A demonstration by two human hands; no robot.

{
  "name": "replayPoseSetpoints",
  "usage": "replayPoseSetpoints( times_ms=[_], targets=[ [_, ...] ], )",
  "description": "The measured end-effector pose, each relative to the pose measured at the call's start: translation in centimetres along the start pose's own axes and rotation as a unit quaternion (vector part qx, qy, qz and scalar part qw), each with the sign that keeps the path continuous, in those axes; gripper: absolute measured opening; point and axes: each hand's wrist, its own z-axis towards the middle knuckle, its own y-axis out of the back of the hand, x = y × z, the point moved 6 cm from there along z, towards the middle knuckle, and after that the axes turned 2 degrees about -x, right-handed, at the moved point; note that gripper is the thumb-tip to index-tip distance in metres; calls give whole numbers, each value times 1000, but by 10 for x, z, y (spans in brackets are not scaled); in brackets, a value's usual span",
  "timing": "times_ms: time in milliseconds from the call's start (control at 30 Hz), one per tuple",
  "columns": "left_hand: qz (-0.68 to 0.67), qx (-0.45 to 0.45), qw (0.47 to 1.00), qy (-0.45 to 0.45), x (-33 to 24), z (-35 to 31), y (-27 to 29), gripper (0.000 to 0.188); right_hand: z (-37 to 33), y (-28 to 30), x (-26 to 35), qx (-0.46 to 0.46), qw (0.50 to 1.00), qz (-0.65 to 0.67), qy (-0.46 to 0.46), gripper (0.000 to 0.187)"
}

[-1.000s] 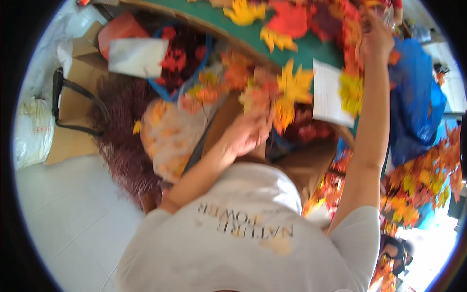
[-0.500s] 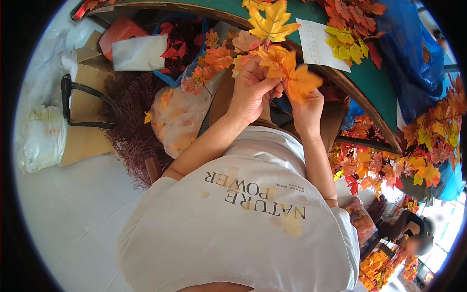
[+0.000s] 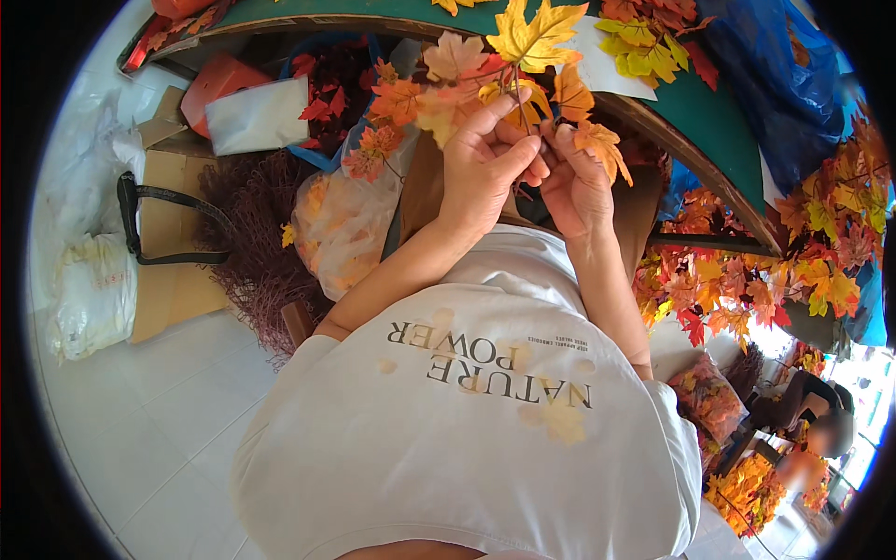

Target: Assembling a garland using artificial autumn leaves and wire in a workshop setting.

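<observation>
My left hand (image 3: 485, 163) and my right hand (image 3: 571, 182) meet in front of my chest, both closed on a bunch of artificial maple leaves (image 3: 504, 79). The bunch fans upward from my fingers in orange, pale peach and red. A big yellow leaf (image 3: 534, 35) stands at its top on a thin stem. A small orange leaf (image 3: 597, 145) hangs by my right thumb. The stems are hidden between my fingers.
A green-topped table (image 3: 709, 121) curves across the top with white paper (image 3: 597, 65) and more leaves. A clear bag of leaves (image 3: 341, 219), brown twigs (image 3: 252, 252) and cardboard with a black strap (image 3: 173, 224) lie left. Leaf piles (image 3: 747, 271) and a blue bag (image 3: 775, 84) sit right.
My right hand came down from the table to join the left at the leaf bunch. The bunch now stands higher, with the yellow leaf on top.
</observation>
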Motion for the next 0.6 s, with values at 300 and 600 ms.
replayPoseSetpoints(
  times_ms=[300, 600],
  targets=[
    [39, -2, 999, 27, 8, -2, -1, 47, 3, 11, -13, -11, 998, 41, -42, 26],
    [41, -8, 998, 37, 16, -1, 4, 46, 2, 9, -12, 25, 999, 13, -26, 27]
  ],
)
